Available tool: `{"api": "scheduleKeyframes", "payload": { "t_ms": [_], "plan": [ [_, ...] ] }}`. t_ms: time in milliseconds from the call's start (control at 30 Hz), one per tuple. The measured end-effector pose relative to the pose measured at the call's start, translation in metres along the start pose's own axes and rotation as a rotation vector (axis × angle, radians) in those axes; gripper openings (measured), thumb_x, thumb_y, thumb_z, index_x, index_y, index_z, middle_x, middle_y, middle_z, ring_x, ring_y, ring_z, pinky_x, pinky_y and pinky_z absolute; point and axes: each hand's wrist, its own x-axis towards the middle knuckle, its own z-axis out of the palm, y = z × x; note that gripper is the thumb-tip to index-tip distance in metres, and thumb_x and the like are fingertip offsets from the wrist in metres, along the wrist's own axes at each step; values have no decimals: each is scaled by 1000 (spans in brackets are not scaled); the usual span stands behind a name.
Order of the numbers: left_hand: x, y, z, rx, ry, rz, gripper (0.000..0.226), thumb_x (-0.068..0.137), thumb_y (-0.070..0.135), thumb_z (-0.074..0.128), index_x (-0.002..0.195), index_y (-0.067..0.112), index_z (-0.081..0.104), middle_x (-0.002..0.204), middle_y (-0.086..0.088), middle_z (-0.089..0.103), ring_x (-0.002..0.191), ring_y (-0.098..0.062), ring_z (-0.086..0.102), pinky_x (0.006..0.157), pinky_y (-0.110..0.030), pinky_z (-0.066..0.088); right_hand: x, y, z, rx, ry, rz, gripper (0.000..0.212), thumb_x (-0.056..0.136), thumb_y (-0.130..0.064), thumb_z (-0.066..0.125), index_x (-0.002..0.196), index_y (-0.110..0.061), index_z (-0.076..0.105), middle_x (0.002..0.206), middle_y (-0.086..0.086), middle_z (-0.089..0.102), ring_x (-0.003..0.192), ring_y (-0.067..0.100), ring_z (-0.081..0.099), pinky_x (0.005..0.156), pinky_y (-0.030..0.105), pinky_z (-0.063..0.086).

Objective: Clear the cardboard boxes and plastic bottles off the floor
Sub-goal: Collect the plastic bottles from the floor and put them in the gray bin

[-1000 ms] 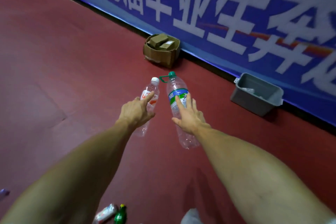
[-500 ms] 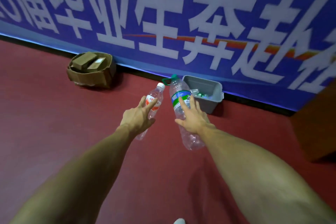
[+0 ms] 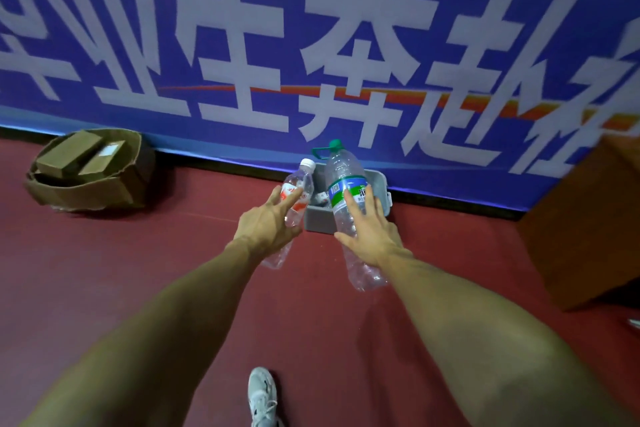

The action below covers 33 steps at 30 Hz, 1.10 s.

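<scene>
My left hand point(image 3: 268, 224) grips a small clear bottle point(image 3: 297, 184) with a white cap and a red label. In my right hand point(image 3: 372, 236) is a large clear bottle point(image 3: 341, 180) with a green cap, a green handle and a green-blue label. Both bottles are held out above the red floor, just in front of a grey plastic bin point(image 3: 320, 218) that stands against the blue banner wall. Inside the bin I can make out at least one bottle. A brown cardboard box point(image 3: 114, 184) with smaller cardboard boxes point(image 3: 69, 154) inside stands at the left by the wall.
A blue banner point(image 3: 311, 45) with large white characters covers the wall behind. A brown wooden piece of furniture point(image 3: 585, 229) stands at the right. My white shoe point(image 3: 261, 395) is on the red floor point(image 3: 138, 270) at the bottom.
I have stepped closer to the grey bin, and both hands with their bottles now reach over its front. The view has swung right, so the cardboard box sits further left.
</scene>
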Motion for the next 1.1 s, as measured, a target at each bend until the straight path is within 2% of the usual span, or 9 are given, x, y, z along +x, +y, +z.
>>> {"api": "scheduleKeyframes", "payload": {
  "t_ms": [133,233,467,567,733,833,967,1100],
  "plan": [
    [107,-25,-5,0,-19,49,79,96,59,51,154,51,-3,168,0,0,114,-28,65,83,-36,53,98,10,-13,6,35,39,89,97,-53,54,158,-37,-9,163,7,-26,153,30,-8,113,52,32],
    [160,-32,-11,-9,-15,29,79,97,59,50,153,52,-5,168,1,1,116,-31,63,84,-38,54,145,15,-20,11,29,52,89,97,-54,53,157,-37,-10,163,7,-27,153,30,-11,111,52,34],
    [282,-24,-6,-18,-72,90,77,96,62,47,155,49,-2,168,1,-2,119,-31,62,79,-36,54,253,49,-27,66,10,112,89,98,-55,51,157,-37,-12,162,8,-29,153,31,-10,113,53,33],
    [329,-11,7,-28,-112,103,76,98,59,45,155,48,-3,168,-1,-5,113,-31,65,77,-36,55,294,74,-24,75,-20,130,88,97,-55,52,158,-37,-9,163,8,-26,153,31,-9,114,52,31],
    [415,18,36,9,-194,123,74,101,55,44,157,45,-3,168,2,-8,118,-31,62,89,-40,50,379,129,-6,109,-62,144,89,96,-56,54,159,-35,-5,164,10,-22,154,32,-5,116,52,26],
    [477,33,68,-15,-215,47,74,100,55,45,156,45,-3,168,3,-9,118,-30,62,92,-40,49,437,167,16,136,-105,107,88,96,-56,53,159,-35,-7,164,9,-24,154,32,-3,115,53,30],
    [560,53,148,-123,-226,-73,75,99,56,48,156,48,0,167,7,-6,126,-30,57,94,-40,49,511,231,71,161,-127,87,87,97,-57,51,158,-37,-7,164,6,-24,154,29,-2,113,51,33],
    [612,61,256,-199,-296,-30,74,98,57,48,154,51,0,167,7,-3,133,-27,51,100,-41,47,565,308,145,143,-168,133,87,96,-55,55,159,-38,-3,165,7,-20,154,28,-1,116,49,28]
  ]
}}
